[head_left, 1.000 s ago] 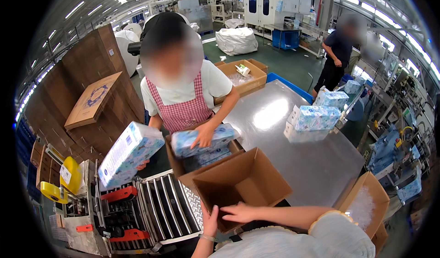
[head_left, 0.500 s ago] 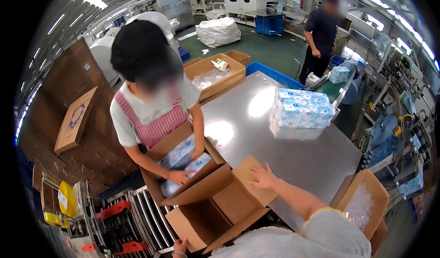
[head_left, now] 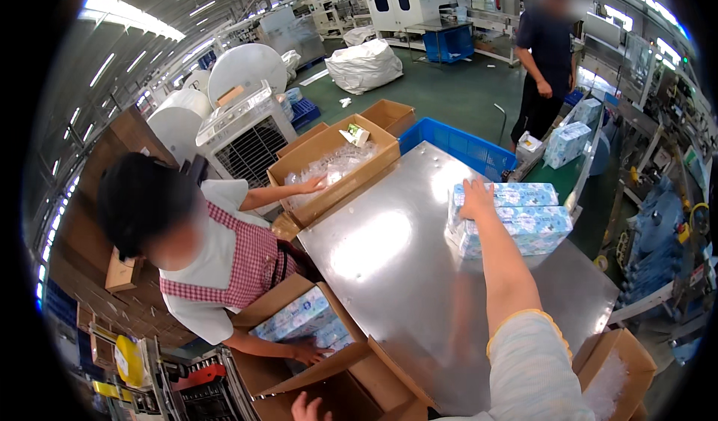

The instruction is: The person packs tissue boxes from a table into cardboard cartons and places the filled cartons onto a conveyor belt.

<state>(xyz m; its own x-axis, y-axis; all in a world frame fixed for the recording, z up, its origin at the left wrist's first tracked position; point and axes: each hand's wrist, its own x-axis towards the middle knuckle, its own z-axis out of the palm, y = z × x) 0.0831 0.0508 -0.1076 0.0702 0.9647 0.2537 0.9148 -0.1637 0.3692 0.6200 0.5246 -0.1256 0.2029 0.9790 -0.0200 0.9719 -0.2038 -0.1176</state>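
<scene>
Resting on the metal table (head_left: 419, 324), the blue packs (head_left: 523, 230) seem light, soft and slippery, best held by both ends; right hand (head_left: 479, 199) touches their left end, left hand (head_left: 308, 407) is near the open carton (head_left: 383, 376), whether either clamps I cannot tell

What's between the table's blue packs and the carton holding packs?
The shiny metal tabletop, between the packs under the right hand and that carton; head view.

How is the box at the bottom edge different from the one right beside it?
The nearer box shows only bare cardboard in its visible inside, while the co-worker's box holds blue-patterned packs. The person's left hand is at the nearer box; a co-worker's hand reaches into the co-worker's box. Both are open, brown cardboard.
</scene>
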